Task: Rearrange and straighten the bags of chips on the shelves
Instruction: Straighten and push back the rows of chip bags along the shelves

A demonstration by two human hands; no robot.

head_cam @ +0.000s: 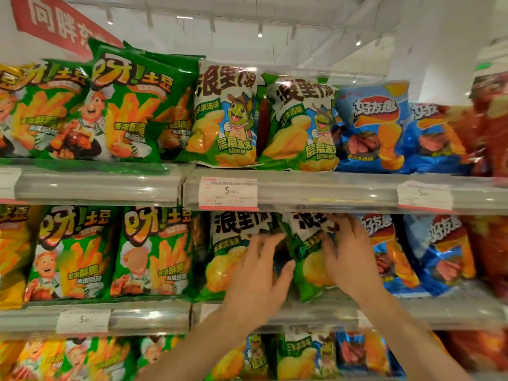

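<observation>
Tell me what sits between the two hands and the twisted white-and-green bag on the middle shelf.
Nothing visible. Both hands are already on the twisted white-and-green bag: the left hand lies against its left side, the right hand on its right. The neighbouring white-and-green bag sits partly behind the left hand, not in the way.

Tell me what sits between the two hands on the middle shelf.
In the head view, a green-and-white chip bag stands tilted between the left hand and right hand; both hands touch it.

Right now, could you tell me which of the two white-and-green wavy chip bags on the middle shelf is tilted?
The right-hand bag, held between the left hand and right hand, leans askew; its left neighbour stands upright.
</observation>
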